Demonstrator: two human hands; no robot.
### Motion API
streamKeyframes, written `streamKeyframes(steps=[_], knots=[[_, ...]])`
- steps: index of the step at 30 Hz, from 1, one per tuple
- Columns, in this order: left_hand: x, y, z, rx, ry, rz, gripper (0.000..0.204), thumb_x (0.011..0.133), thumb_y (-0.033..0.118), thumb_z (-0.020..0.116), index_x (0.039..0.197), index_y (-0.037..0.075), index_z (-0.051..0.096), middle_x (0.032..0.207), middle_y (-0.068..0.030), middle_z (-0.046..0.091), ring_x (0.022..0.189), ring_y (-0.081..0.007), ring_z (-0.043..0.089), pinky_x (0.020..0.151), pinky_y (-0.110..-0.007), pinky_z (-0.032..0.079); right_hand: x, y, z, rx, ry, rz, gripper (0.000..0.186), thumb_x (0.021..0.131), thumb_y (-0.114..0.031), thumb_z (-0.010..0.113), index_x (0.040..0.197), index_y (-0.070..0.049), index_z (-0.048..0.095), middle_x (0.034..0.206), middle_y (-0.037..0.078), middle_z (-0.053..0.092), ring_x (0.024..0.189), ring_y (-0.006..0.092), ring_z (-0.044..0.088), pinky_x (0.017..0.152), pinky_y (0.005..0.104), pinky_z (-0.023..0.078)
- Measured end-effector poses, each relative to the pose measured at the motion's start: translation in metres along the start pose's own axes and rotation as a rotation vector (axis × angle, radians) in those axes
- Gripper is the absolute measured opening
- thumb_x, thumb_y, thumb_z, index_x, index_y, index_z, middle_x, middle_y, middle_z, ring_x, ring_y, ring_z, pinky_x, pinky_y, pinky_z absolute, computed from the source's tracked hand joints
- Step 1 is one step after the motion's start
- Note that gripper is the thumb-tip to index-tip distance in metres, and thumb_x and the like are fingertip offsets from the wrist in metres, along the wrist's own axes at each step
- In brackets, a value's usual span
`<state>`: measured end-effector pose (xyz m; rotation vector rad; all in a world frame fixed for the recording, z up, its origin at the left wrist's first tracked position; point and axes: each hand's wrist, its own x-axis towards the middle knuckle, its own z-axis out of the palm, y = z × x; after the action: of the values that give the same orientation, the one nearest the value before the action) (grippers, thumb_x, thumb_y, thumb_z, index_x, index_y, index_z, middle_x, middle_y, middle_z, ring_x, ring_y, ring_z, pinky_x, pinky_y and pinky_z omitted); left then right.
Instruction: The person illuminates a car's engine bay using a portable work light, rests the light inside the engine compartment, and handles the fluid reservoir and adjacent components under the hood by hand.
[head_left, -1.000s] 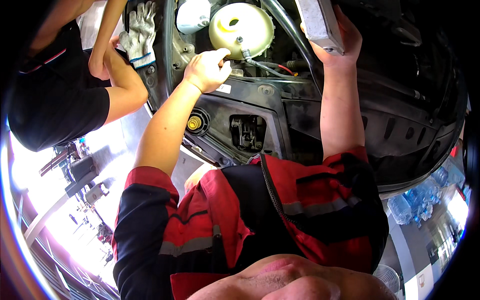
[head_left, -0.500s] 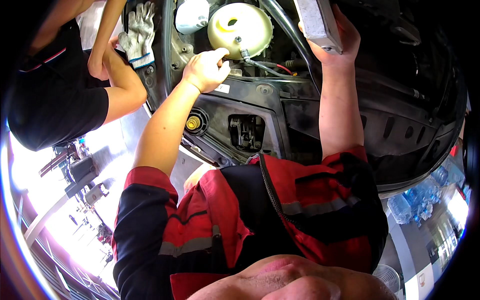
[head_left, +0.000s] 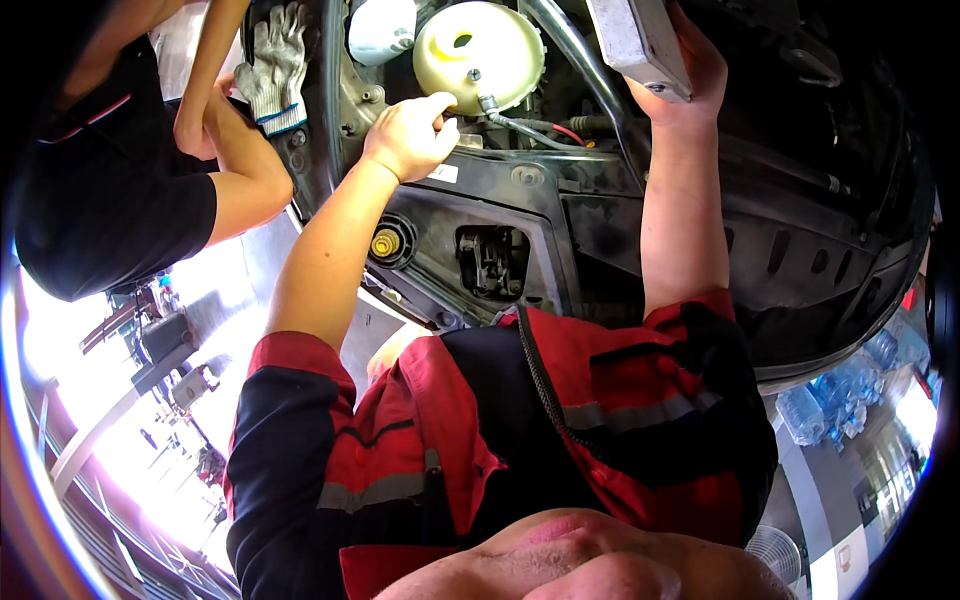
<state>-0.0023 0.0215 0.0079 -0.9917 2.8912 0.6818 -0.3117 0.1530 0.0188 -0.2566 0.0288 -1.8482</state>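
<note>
My left hand (head_left: 408, 138) is at the lower edge of a round cream-coloured coolant tank (head_left: 505, 75) in the engine bay. Its fingers are curled and its index fingertip meets the tank's rim; whatever lies under the fingers is hidden. A grey cable (head_left: 515, 127) runs from a plug on the tank's lower side. My right hand (head_left: 700, 85) is raised on the right, wrapped round a grey box-shaped bar (head_left: 640, 45) that extends past the top of the picture.
Another person's bent arm (head_left: 245, 180) is on the left, beside a grey work glove (head_left: 277, 70) lying on the car's edge. A white reservoir (head_left: 381, 32) adjoins the tank. A black hose (head_left: 580, 55) passes between my hands. Plastic bottles (head_left: 840, 395) lie at the lower right.
My right hand and the grey bar have shifted slightly right and downward. My left hand stays at the tank's edge with almost no movement.
</note>
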Motion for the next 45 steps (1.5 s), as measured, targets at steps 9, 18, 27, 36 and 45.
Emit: streamKeyframes(steps=[9, 18, 27, 36, 45], knots=[[0.001, 0.001, -0.001, -0.005, -0.021, -0.035, 0.030, 0.087, 0.029, 0.063, 0.112, 0.012, 0.067, 0.085, -0.0098, 0.072, 0.086, -0.0322, 0.069, 0.079, -0.044, 0.056, 0.002, 0.006, 0.007, 0.047, -0.032, 0.067, 0.046, 0.106, -0.023, 0.047, 0.136, 0.010, 0.055, 0.132, 0.026, 0.064, 0.120, 0.0393, 0.065, 0.105, 0.0505, 0.050], [0.001, 0.001, 0.001, -0.002, 0.012, -0.001, 0.026, 0.087, 0.022, 0.065, 0.111, 0.009, 0.067, 0.083, -0.0110, 0.071, 0.080, -0.0330, 0.069, 0.074, -0.042, 0.055, 0.000, 0.006, 0.003, -0.020, 0.070, 0.061, 0.043, 0.104, -0.022, 0.050, 0.131, 0.010, 0.059, 0.127, 0.025, 0.067, 0.117, 0.0374, 0.067, 0.102, 0.0484, 0.053], [0.001, 0.002, 0.000, 0.003, 0.010, -0.011, 0.027, 0.087, 0.022, 0.065, 0.110, 0.009, 0.067, 0.083, -0.0115, 0.071, 0.080, -0.0337, 0.068, 0.074, -0.042, 0.055, 0.001, 0.006, -0.001, -0.036, 0.045, 0.042, 0.043, 0.105, -0.023, 0.050, 0.130, 0.010, 0.060, 0.127, 0.025, 0.068, 0.115, 0.0363, 0.068, 0.102, 0.0473, 0.054], [0.001, 0.000, 0.001, -0.007, 0.020, -0.003, 0.026, 0.087, 0.022, 0.065, 0.110, 0.009, 0.068, 0.082, -0.0117, 0.071, 0.079, -0.0337, 0.068, 0.073, -0.042, 0.055, 0.001, 0.008, 0.003, -0.035, 0.007, 0.056, 0.044, 0.105, -0.023, 0.049, 0.132, 0.010, 0.058, 0.128, 0.024, 0.067, 0.116, 0.0359, 0.068, 0.102, 0.0473, 0.054], [0.001, 0.001, 0.001, -0.005, 0.014, -0.004, 0.025, 0.087, 0.021, 0.065, 0.109, 0.009, 0.068, 0.081, -0.0115, 0.071, 0.078, -0.0333, 0.068, 0.072, -0.042, 0.055, 0.003, 0.009, 0.000, -0.068, 0.008, 0.051, 0.044, 0.105, -0.023, 0.050, 0.133, 0.010, 0.058, 0.128, 0.024, 0.067, 0.116, 0.0354, 0.068, 0.101, 0.0462, 0.054]])
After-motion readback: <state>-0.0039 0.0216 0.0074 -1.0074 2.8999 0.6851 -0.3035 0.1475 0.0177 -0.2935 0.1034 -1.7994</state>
